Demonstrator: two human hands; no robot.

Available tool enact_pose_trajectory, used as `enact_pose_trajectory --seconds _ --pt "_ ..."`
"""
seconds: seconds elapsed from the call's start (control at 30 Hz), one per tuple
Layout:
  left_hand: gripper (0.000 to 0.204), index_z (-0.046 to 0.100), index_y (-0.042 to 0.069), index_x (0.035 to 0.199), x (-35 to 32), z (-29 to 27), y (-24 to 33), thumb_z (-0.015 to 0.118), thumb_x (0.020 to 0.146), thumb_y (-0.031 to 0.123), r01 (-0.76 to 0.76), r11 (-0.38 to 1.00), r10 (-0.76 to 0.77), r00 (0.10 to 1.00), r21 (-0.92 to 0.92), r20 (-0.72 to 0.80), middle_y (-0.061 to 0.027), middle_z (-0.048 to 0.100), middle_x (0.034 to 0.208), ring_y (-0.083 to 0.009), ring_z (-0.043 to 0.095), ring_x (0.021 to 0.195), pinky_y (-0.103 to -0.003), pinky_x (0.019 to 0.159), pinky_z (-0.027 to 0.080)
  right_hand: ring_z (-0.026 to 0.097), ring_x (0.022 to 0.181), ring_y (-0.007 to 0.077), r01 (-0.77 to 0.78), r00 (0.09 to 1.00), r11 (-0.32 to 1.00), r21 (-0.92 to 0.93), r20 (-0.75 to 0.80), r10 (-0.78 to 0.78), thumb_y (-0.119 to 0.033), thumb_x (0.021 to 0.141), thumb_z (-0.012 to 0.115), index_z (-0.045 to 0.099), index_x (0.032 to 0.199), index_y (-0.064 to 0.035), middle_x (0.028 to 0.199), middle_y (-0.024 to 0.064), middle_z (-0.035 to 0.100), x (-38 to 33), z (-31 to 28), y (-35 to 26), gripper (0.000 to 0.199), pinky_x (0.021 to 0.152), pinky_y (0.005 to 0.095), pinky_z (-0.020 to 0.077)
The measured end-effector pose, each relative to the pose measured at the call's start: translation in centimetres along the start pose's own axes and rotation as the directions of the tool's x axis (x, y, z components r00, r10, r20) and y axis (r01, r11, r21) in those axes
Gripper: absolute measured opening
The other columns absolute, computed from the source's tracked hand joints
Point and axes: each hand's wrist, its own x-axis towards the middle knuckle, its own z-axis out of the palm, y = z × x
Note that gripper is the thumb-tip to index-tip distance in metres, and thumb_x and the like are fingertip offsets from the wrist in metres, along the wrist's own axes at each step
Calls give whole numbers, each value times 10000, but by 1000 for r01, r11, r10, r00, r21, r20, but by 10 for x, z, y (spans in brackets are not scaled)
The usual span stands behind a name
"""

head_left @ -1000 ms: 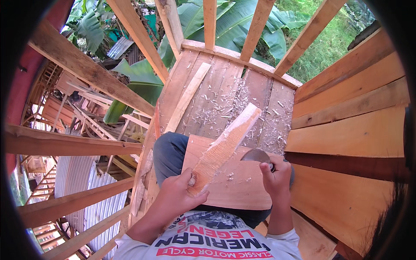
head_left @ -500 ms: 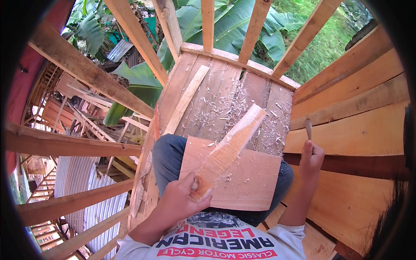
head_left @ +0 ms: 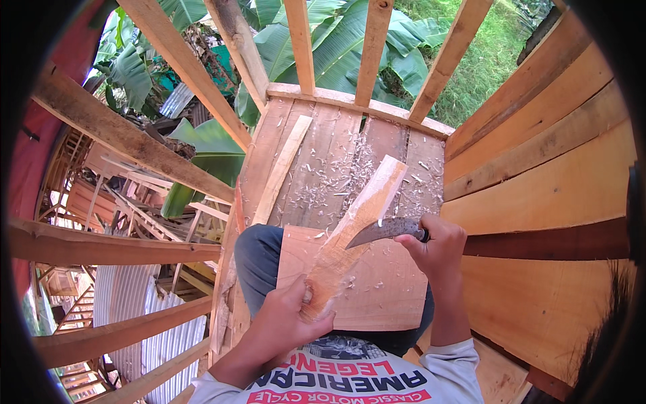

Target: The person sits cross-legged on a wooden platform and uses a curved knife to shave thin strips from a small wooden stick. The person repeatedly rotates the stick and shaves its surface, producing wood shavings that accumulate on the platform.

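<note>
My left hand (head_left: 291, 322) is closed around the lower end of a roughly hewn piece of wood (head_left: 356, 222), which slants up and away to the right. In my right hand (head_left: 441, 246) is a knife with a dark, curved blade (head_left: 385, 229). The blade crosses the middle of the wood and seems to touch it, its tip pointing left. Beneath the wood, a flat square board (head_left: 390, 289) lies across my lap. My fingers hide most of the knife's handle and the near end of the wood.
Wood shavings (head_left: 313, 195) litter the plank floor (head_left: 383, 135) ahead. A narrow wooden strip (head_left: 282, 172) lies there on the left. Upright slats (head_left: 371, 54) fence the front and left sides; a plank wall (head_left: 538, 202) rises close on my right.
My right hand has brought the knife from beside the right wall leftward and down onto the wood. The left hand keeps its hold, with the wood at nearly the same slant.
</note>
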Motion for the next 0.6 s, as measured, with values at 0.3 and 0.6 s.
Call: enact_pose_trajectory --seconds 0.3,0.6 --pt "459 551 -28 1024 -24 6 -11 752 710 240 97 985 -126 967 140 220 -205 642 806 -348 671 745 -363 684 519 277 524 144 -487 817 771 409 -97 568 -489 931 537 397 598 3 519 107 273 27 -7 81 611 468 357 283" --pt "549 566 -32 1132 1 -5 -13 779 684 204 100 991 -103 994 91 22 -149 676 832 -256 687 755 -330 687 516 513 470 330 -259 959 921 290 194 209 -543 781 671 561 604 -18 497 141 494 -45 21 -9 565 460 395 377"
